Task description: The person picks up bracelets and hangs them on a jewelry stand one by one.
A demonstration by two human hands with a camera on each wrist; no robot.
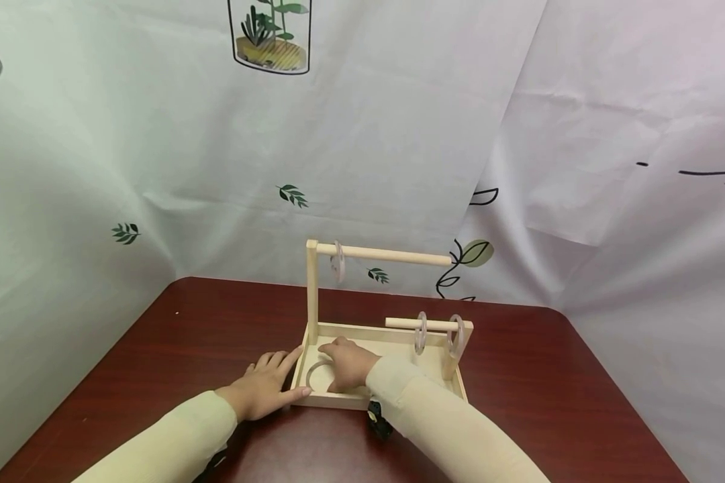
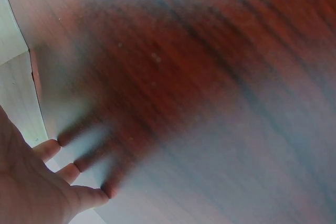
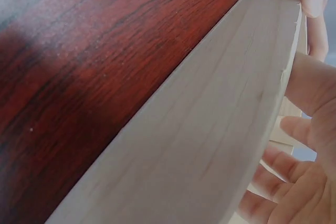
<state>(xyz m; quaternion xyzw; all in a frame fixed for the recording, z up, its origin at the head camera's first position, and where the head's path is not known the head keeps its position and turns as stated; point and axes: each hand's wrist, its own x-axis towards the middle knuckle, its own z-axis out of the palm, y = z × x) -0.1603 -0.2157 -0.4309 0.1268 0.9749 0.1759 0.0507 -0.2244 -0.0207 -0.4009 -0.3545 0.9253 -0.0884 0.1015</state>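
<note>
A light wooden rack with a shallow tray base [image 1: 338, 400] stands on the dark red table. My left hand [image 1: 264, 389] lies spread at the tray's left front corner, thumb on the front rim and forefinger at the left side. In the left wrist view, fingertips of that hand [image 2: 31, 182] rest on the tabletop. My right hand [image 1: 352, 364] reaches down inside the tray, over the right side of a clear bracelet [image 1: 309, 380] lying there. In the right wrist view, the right hand's fingers [image 3: 283, 163] are loosely bent and spread apart behind the tray wall [image 3: 210, 108].
One bracelet [image 1: 338, 263] hangs on the tall upper bar [image 1: 393, 255], near its post. Two more bracelets, one of them a clear bracelet [image 1: 420, 334], hang on the short lower bar [image 1: 401, 323] at the right. A patterned white cloth [image 1: 368, 134] surrounds the table [image 1: 229, 308].
</note>
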